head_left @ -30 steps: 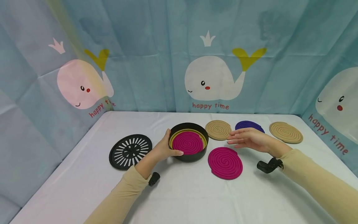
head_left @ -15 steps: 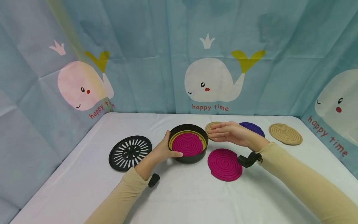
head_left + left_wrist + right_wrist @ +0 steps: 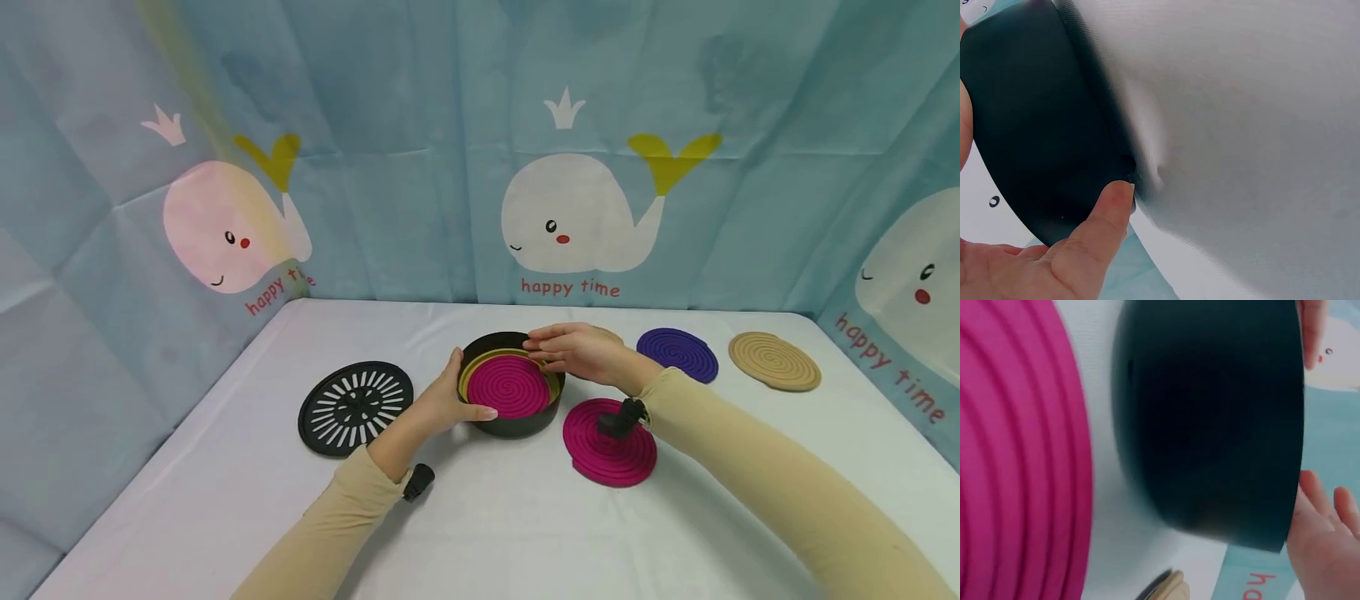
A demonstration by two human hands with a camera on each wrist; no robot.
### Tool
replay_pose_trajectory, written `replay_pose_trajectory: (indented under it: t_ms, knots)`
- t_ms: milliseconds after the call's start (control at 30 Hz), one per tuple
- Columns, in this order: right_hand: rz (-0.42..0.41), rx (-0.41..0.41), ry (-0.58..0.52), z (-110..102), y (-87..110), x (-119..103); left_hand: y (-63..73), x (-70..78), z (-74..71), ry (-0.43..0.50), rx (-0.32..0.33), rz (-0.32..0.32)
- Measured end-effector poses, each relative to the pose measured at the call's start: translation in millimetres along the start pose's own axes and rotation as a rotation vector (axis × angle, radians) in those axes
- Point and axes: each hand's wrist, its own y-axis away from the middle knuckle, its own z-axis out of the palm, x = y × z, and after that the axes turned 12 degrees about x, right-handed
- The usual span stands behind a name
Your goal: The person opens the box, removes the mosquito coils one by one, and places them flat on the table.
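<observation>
My left hand (image 3: 444, 402) grips the left side of a round black container (image 3: 510, 427), thumb on its near side. Inside it lies a magenta spiral mat (image 3: 508, 387), with a yellow rim (image 3: 557, 385) showing around it. At the container's far right edge is my right hand (image 3: 581, 352), its fingers straight and reaching over the rim. The right wrist view shows those fingers beside the container's dark wall (image 3: 1216, 425). A second magenta mat (image 3: 592, 454) lies flat below my right wrist. The left wrist view has one digit of my left hand (image 3: 1079, 259) against the wall.
A black slotted disc (image 3: 352, 410) lies on the white table left of the container. Towards the back right are a purple spiral mat (image 3: 677, 354) and a tan one (image 3: 775, 361). Another tan mat is mostly hidden behind my right hand. A whale-print curtain (image 3: 420, 233) stands behind.
My right hand has moved left, from beside the purple mat, across a tan mat, to the container's right rim. My left hand keeps its hold on the container.
</observation>
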Motion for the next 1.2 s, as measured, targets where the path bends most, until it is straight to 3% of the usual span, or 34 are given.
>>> replay_pose_trajectory:
  t_ms: [367, 833, 1200]
  knots:
    - [0.105, -0.003, 0.091, 8, -18.0, -4, 2.1, 1.9, 0.2, 0.010, -0.002, -0.006]
    - [0.199, -0.011, 0.211, 16, -23.6, -11, 0.9, -0.3, 0.8, 0.013, 0.003, -0.010]
    - [0.218, -0.020, 0.259, 15, -26.6, -14, 1.6, 2.4, -0.5, -0.003, 0.004, -0.019]
